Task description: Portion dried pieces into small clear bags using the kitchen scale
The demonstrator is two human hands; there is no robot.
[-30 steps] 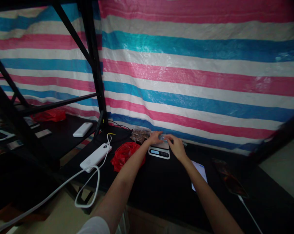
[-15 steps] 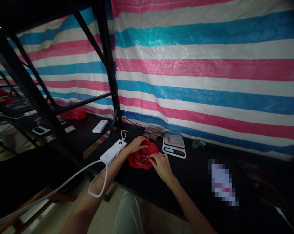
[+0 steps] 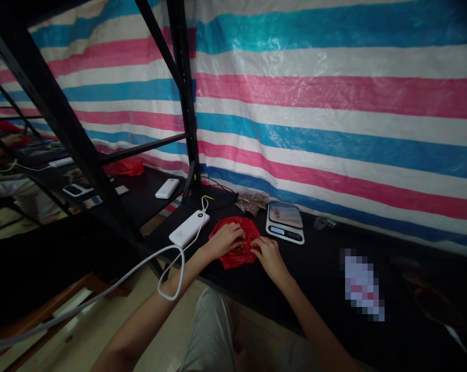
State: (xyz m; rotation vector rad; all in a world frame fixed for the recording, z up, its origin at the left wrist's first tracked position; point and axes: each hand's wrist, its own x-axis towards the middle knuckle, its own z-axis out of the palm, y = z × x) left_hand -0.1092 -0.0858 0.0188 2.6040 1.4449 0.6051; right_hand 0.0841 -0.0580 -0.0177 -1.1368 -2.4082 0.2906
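Observation:
A red plastic bag (image 3: 237, 260) lies opened out on the black table, with small brownish contents in its middle that are too small to name. My left hand (image 3: 226, 241) reaches over the bag's left side, fingers curled down into its opening; what the fingertips hold is hidden. At the right rim, my right hand (image 3: 270, 254) pinches the red plastic between thumb and fingers. Just behind my right hand stands a white digital scale (image 3: 285, 233) with a lit display and a clear tray (image 3: 284, 213) holding a small brownish piece.
Left of the bag lies a white power bank (image 3: 189, 229); its white cable (image 3: 175, 297) loops over my left forearm. A clear bag of small brown pieces (image 3: 252, 203) lies against the striped sheet (image 3: 334, 98). A black metal frame (image 3: 187, 103) rises at left. Another person's arm (image 3: 9, 142) shows far left.
The view has shifted slightly. My left hand has moved from the bag's far rim to over its opening, fingers now curled inward. My right hand stays at the right rim, and the bag lies flatter.

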